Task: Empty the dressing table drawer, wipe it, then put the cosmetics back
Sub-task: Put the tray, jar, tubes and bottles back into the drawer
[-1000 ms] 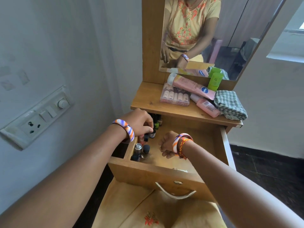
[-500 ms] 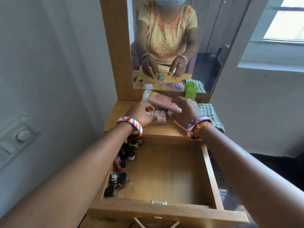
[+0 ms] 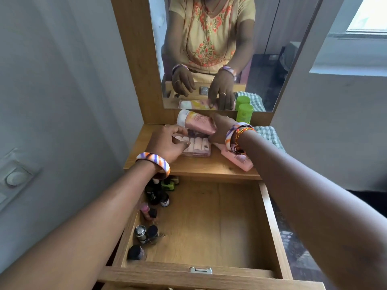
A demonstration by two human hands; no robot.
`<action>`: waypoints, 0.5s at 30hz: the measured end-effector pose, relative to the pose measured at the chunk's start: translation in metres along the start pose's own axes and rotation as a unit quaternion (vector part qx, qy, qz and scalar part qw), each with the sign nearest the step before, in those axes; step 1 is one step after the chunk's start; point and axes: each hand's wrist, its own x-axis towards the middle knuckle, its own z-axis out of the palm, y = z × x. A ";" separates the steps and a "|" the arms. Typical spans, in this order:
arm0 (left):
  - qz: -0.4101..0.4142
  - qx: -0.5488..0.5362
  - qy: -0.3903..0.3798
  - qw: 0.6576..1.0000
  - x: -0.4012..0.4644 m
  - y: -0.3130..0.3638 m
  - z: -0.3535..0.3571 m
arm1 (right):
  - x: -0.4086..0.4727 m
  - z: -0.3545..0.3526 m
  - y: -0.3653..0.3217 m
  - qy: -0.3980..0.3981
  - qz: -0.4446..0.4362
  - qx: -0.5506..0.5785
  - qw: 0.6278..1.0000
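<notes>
Judging risks, big to small:
Drawer (image 3: 270, 222): pulled open at 6 o'clock; leaning on it may strain it.
Shelf (image 3: 209, 167): crowded at 12 o'clock; items could slide off the front edge.
Tube (image 3: 198, 123): right hand (image 3: 219, 128) grasps it; it overlaps the case, so lifting may drag the case.
Case (image 3: 199, 146): left hand (image 3: 167, 143) curls on its left end; a one-sided grip may tip it.
Bottles (image 3: 152, 197): along the drawer's left wall at 7 o'clock; a dropped case could topple them.
</notes>
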 end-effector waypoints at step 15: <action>0.154 0.263 -0.023 0.952 -0.026 0.030 -0.039 | -0.056 -0.018 -0.022 0.018 -0.076 -0.033 0.996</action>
